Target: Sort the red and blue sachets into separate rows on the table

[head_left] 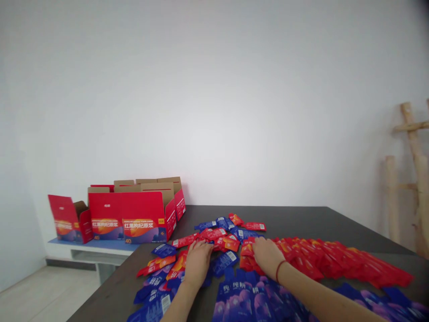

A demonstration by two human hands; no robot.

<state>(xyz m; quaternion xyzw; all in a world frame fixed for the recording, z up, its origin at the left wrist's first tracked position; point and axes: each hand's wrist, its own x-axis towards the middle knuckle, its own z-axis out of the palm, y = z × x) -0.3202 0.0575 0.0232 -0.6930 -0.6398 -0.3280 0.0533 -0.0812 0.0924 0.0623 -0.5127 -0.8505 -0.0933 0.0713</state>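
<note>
My left hand [198, 260] reaches palm down over a loose heap of red and blue spouted pouches. Its fingers are stretched out and slightly bent, touching a red pouch [212, 234]; the fingertips are partly hidden. At the left end of an overlapping row of red pouches [338, 259], my right hand [268, 256], with a red band at the wrist, is closed over a red pouch [247, 250]. Below that forearm lies a fanned row of blue pouches [248, 297]. Between the hands is a single blue pouch [225, 263].
Several open red cartons [142, 214] stand on a low blue-topped bench [117, 245] at the left. The dark table [284, 219] runs back to a white wall. A wooden post frame [414, 134] stands beyond the table's right edge.
</note>
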